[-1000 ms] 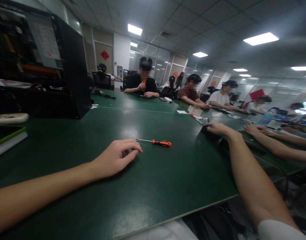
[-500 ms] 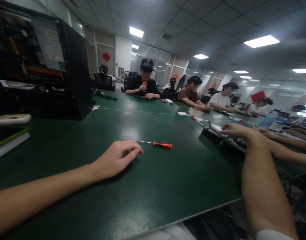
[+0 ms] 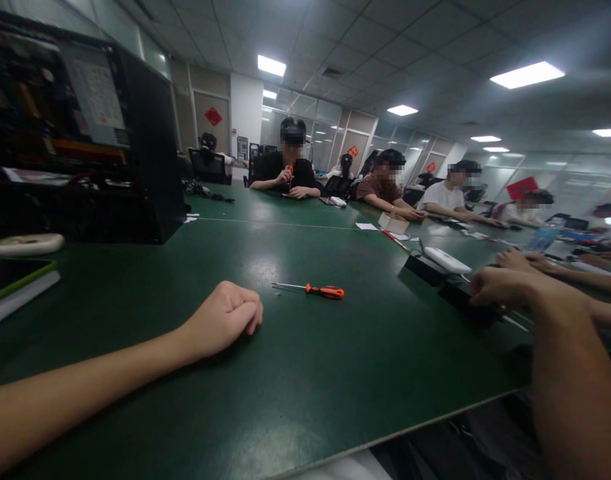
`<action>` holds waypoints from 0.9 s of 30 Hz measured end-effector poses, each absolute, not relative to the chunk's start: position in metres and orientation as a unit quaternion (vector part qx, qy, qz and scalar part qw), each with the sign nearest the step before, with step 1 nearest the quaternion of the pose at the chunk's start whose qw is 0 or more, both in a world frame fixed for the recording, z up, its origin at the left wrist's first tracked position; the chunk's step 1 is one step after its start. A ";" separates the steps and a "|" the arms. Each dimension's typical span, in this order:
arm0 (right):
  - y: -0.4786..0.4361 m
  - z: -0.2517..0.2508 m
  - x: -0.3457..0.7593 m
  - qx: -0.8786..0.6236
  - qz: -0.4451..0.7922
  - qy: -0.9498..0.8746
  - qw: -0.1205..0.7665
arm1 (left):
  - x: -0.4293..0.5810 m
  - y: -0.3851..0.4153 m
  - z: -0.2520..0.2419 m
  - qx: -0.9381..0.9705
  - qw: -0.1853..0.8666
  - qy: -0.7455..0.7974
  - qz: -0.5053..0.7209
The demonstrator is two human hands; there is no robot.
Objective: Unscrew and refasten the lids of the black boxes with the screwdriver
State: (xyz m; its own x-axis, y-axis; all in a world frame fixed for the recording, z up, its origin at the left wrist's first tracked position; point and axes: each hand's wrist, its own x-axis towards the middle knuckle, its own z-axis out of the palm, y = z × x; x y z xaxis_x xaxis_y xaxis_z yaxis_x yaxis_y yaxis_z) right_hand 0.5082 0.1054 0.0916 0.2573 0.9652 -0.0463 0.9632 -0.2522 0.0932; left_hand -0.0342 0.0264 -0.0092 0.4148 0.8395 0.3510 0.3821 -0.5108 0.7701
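Observation:
My left hand [image 3: 228,319] rests on the green table [image 3: 305,387] with its fingers curled in; nothing shows inside it. Just beyond its knuckles lies an orange and black screwdriver [image 3: 326,292], its thin shaft pointing left. At the right, my right hand [image 3: 502,288] is bent over a black box [image 3: 468,300], fingers curled down at its edge; what they grip, if anything, is hidden. A white device [image 3: 446,260] with a cable lies on the black boxes beside that hand.
An open computer case [image 3: 150,147] stands at the left, near a green-edged phone [image 3: 15,275]. Another person's hand [image 3: 518,259] and forearms reach in beyond my right hand. Several people sit across the table. A small carton [image 3: 392,223] stands mid-right.
My left hand has closed its fingers and drawn back from the screwdriver tip. My right hand has moved right and down, off the white device to the black box.

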 end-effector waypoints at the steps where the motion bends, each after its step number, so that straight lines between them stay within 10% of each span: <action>1: 0.103 0.094 0.501 0.790 -0.024 0.608 0.073 | -0.035 0.028 -0.011 0.776 0.307 0.393 0.387; 18: 0.051 0.107 0.207 0.269 0.008 0.952 0.148 | -0.031 0.028 -0.006 0.793 0.274 0.388 0.382; 27: 0.094 0.101 0.212 0.311 0.014 0.947 0.077 | -0.030 0.028 -0.005 0.803 0.272 0.426 0.316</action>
State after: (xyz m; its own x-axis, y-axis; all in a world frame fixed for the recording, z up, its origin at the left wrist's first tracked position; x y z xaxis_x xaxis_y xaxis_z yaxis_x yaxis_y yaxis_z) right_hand 0.2118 0.0940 0.1005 -0.7951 0.5906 -0.1380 0.5864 0.8067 0.0740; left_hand -0.0297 0.0280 -0.0046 0.4370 0.8560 0.2764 0.5122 -0.4894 0.7058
